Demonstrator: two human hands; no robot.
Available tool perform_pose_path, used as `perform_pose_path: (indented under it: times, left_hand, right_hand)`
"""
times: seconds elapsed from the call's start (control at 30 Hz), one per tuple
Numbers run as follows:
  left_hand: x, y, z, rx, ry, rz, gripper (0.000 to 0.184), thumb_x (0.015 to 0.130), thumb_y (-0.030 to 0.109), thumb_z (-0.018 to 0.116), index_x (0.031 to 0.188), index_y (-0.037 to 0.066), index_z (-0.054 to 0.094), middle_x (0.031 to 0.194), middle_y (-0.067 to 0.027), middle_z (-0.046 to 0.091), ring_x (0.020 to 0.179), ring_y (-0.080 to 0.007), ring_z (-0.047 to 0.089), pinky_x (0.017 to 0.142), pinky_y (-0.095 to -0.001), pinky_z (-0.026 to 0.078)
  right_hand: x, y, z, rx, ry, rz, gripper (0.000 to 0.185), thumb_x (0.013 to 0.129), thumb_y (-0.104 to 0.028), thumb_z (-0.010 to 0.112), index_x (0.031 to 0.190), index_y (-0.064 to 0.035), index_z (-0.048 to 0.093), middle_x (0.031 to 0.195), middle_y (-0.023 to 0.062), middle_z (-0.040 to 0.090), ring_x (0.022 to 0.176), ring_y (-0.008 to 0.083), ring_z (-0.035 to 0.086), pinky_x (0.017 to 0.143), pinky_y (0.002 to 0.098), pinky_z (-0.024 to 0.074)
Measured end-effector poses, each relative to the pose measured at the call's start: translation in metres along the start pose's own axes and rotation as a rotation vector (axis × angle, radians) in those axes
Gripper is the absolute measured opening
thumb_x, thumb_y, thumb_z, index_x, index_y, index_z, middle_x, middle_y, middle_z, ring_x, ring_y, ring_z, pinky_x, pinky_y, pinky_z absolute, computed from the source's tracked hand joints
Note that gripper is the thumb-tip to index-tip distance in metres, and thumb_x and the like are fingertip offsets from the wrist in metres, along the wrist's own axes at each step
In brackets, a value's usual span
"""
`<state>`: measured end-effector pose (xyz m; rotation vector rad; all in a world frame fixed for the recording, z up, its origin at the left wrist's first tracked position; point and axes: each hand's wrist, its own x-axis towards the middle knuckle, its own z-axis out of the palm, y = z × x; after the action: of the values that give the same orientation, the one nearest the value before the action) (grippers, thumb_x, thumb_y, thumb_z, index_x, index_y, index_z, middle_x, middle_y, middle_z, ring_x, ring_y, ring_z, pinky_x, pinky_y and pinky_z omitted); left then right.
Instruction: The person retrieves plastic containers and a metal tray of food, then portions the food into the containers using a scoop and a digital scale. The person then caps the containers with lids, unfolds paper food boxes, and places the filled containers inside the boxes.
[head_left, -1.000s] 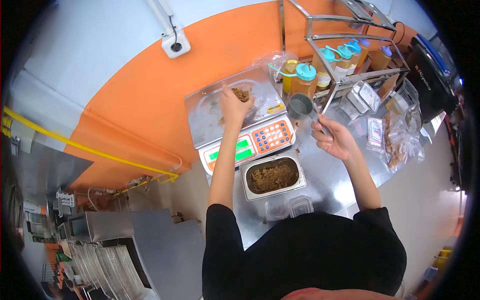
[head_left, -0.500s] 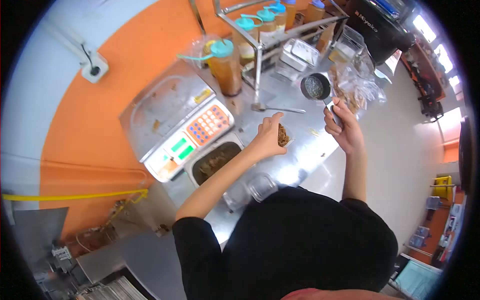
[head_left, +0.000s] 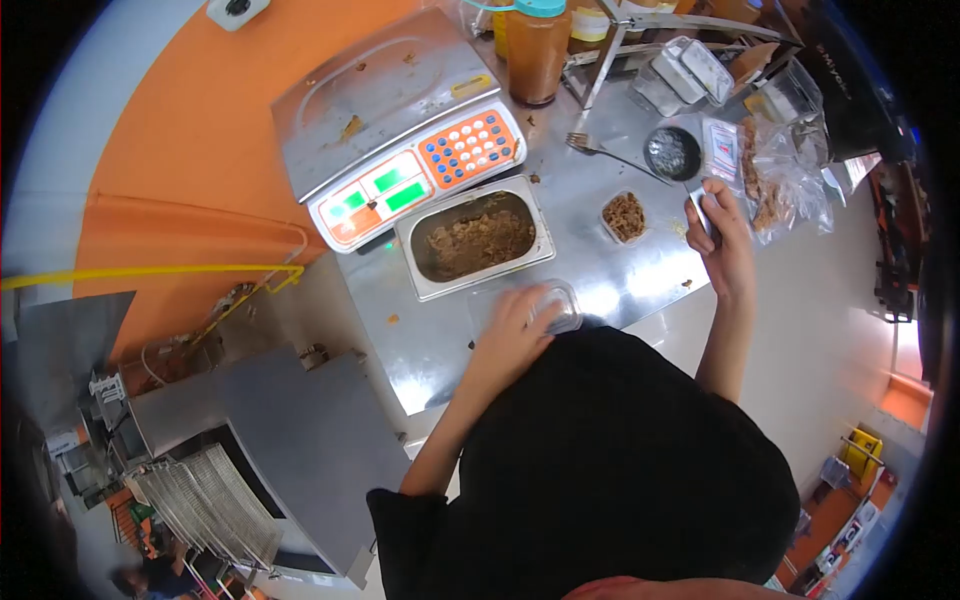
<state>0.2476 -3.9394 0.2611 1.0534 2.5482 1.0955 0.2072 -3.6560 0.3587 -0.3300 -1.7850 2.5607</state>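
My right hand (head_left: 725, 235) grips the flat handle of a small dark round scoop (head_left: 672, 153), held over the steel table's right side. My left hand (head_left: 515, 335) is slightly blurred, with thumb and fingers apart, over clear plastic containers (head_left: 562, 303) close to my body. Whether it touches them I cannot tell. A small clear tub (head_left: 624, 217) filled with brown shredded food stands on the table left of my right hand. Beyond my left hand sits a steel food pan (head_left: 540, 262) with more brown shredded food (head_left: 480, 240) inside.
A digital scale (head_left: 390, 110) stands behind the pan. A fork (head_left: 590, 147) lies near the scoop. Bottles with sauce (head_left: 537, 60), a metal rack (head_left: 606, 55), stacked white-lidded containers (head_left: 685, 75) and plastic bags (head_left: 785, 180) line the back and right.
My left hand has let go of the small food tub, now on the table, and moved back to the clear containers. My right hand still holds the scoop. The camera view has shifted.
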Motion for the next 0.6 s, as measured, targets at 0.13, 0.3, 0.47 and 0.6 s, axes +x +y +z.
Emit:
perform_pose_path:
  times: [0.13, 0.3, 0.47, 0.6]
  left_hand:
    - [-0.03, -0.009, -0.005, 0.309, 0.224, -0.24, 0.047, 0.064, 0.016, 0.069, 0.105, 0.004, 0.05, 0.12, -0.0194, 0.038, 0.109, -0.0373, 0.036, 0.088, -0.0426, 0.035]
    - [-0.047, -0.019, 0.003, -0.042, 0.413, -0.456, 0.037, 0.075, 0.022, 0.062, 0.103, 0.003, 0.049, 0.106, -0.0182, 0.047, 0.094, -0.0325, 0.044, 0.082, -0.0374, 0.038]
    - [-0.064, 0.019, -0.028, -0.525, 0.711, -0.595, 0.021, 0.088, 0.021, 0.044, 0.088, 0.001, 0.047, 0.078, -0.0121, 0.051, 0.072, -0.0247, 0.048, 0.071, -0.0313, 0.039]
    - [-0.044, -0.01, -0.103, 0.018, 0.9, -0.189, 0.015, 0.086, 0.015, 0.046, 0.083, 0.001, 0.047, 0.076, -0.0122, 0.05, 0.07, -0.0251, 0.047, 0.066, -0.0344, 0.037]
  right_hand:
    - [0.027, 0.014, 0.035, 0.023, -0.218, 0.088, 0.017, 0.085, -0.014, 0.046, 0.101, -0.0088, 0.044, 0.074, 0.004, 0.051, 0.049, 0.0026, 0.032, 0.044, 0.0169, 0.0229]
    - [0.042, 0.015, 0.076, -0.11, -0.357, 0.12, 0.013, 0.086, -0.013, 0.045, 0.099, -0.0089, 0.043, 0.072, 0.0032, 0.051, 0.045, 0.0024, 0.028, 0.042, 0.0145, 0.0211]
    - [0.053, 0.043, 0.086, -0.383, -0.55, -0.062, 0.011, 0.086, -0.015, 0.046, 0.095, -0.008, 0.046, 0.072, 0.0036, 0.053, 0.056, 0.0102, 0.046, 0.05, 0.0224, 0.0356]
    - [0.049, 0.036, 0.109, -1.112, -0.881, -0.037, 0.012, 0.082, -0.012, 0.044, 0.091, -0.0046, 0.046, 0.074, 0.0127, 0.055, 0.074, 0.0273, 0.057, 0.064, 0.0353, 0.0437]
